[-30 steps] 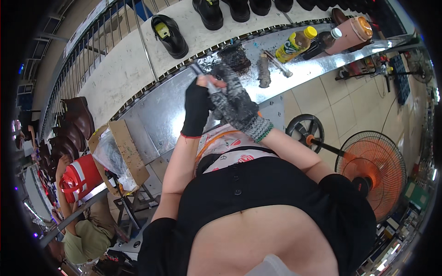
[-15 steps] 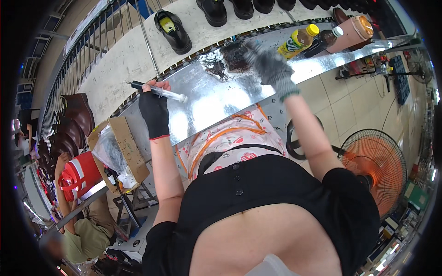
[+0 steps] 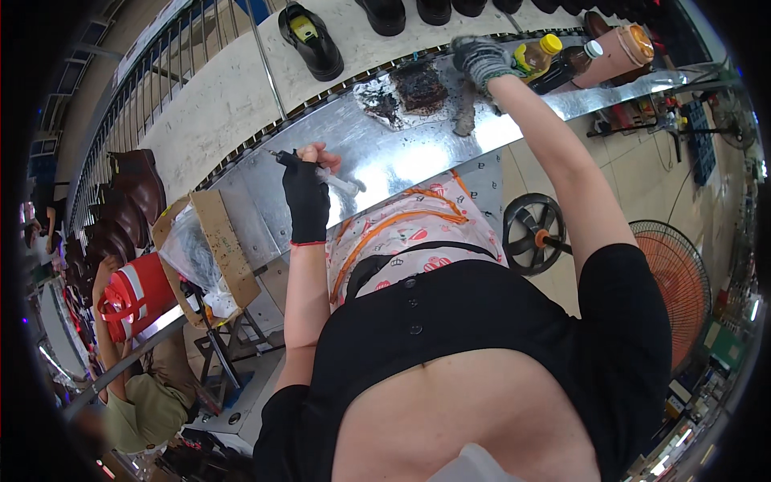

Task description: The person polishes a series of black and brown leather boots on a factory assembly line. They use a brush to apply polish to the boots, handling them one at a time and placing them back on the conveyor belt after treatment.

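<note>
My left hand point(image 3: 308, 197), in a black fingerless glove, is closed around a syringe point(image 3: 341, 183) with a clear barrel and a dark end. It hovers over the shiny metal bench point(image 3: 385, 173). My right hand point(image 3: 482, 63), in a grey knit glove, reaches to the bench's far edge, just left of the bottles. Its fingers point away and I cannot make out whether they hold anything. A grey rag point(image 3: 464, 112) lies below that wrist. Beside it, a black-stained pad point(image 3: 420, 87) rests on a smeared white sheet point(image 3: 376, 100).
Beyond the bench runs a pale conveyor point(image 3: 217, 104) carrying a black shoe point(image 3: 312, 42) and several more. A yellow-capped bottle point(image 3: 534, 58), a dark bottle point(image 3: 569, 66) and a pink tumbler point(image 3: 617, 55) stand at right. A cardboard box point(image 3: 225, 253) sits left; an orange fan point(image 3: 679, 289) stands right.
My right hand has moved up and away toward the far edge; the grey rag now shows below it. My left hand, still holding the syringe, has shifted slightly right.
</note>
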Motion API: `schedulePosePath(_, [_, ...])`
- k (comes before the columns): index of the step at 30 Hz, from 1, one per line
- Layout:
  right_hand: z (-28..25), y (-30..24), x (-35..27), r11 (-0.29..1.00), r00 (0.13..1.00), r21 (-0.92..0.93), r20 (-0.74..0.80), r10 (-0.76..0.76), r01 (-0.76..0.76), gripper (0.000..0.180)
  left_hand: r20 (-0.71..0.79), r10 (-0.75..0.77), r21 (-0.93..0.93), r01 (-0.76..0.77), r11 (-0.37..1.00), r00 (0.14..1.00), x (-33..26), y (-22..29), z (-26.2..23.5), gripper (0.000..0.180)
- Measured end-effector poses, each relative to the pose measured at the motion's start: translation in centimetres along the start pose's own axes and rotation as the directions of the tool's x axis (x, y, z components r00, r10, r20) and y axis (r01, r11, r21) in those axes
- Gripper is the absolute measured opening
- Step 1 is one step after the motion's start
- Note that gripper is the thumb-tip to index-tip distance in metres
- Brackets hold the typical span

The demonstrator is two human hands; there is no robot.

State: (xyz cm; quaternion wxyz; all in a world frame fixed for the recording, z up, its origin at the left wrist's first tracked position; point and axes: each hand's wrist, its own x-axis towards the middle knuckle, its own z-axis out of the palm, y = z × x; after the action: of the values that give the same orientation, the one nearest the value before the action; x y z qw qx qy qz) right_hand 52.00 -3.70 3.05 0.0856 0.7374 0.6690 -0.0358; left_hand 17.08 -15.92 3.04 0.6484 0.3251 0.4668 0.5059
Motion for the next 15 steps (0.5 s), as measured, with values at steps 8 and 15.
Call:
schedulePosePath(8, [-11.8,-6.1,-9.9,0.761,0.898,0.508,-0.378,-0.225,0.404,0.058,0.341,0.097,0.282,-0.200,0.938,0.935,0.2,0.5,4.8,0.048])
schedulePosePath(15, [-6.5,-9.7,-11.6,0.268,0.973,0.937,-0.203,-0.113,0.226,0.035,0.407,-0.021,0.355,-0.137,0.925,0.913,-0.5,1.4,5.2,0.038])
